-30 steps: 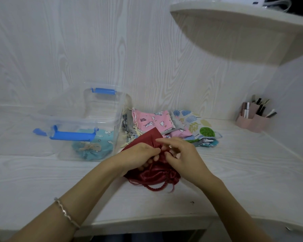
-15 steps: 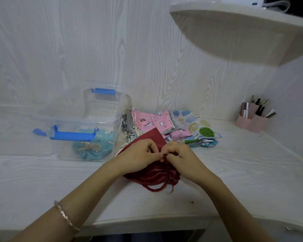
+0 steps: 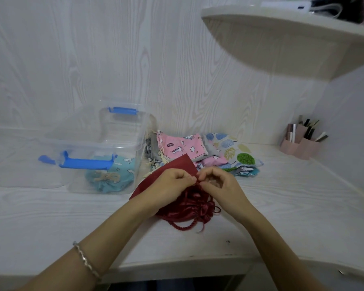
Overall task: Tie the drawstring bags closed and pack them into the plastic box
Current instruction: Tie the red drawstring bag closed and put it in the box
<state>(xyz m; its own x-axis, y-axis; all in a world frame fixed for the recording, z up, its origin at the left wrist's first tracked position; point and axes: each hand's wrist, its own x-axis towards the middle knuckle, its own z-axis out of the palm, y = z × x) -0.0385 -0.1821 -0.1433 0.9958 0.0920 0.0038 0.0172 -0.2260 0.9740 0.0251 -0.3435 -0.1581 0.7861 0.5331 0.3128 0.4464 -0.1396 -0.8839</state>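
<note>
Both hands meet over the red satin bag (image 3: 187,206) at the front middle of the white counter (image 3: 282,206). My left hand (image 3: 172,183) has thumb and forefinger pinched together at the bag's gathered neck; my right hand (image 3: 221,185) pinches at the same spot from the other side, fingertips of the two hands touching. What sits between the fingertips is too small to make out, likely cord or cloth of the bag; both grips are clenched on the red satin bag. The bag's mouth is puckered tight, and its flat body runs back under my left hand toward the box. A loop of red cord (image 3: 185,224) lies on the counter just in front of the bag, with a frayed end beside it.

Clear plastic box (image 3: 122,148) with blue latches (image 3: 86,163) stands to the left, lid off. Inside it, against the near wall, lies a teal bag (image 3: 114,177) tied with a pale string bow.

Behind my hands, just right of the box, a heap of patterned bags (image 3: 219,156): a pink one (image 3: 181,145) on top, a white one with tree prints at the right. They lie flat, loose strings showing at the left edge.

Silver bracelet (image 3: 85,261) on my left wrist. Pink pen holder (image 3: 301,143) far right, by the wall. A shelf (image 3: 282,38) overhangs top right.
</note>
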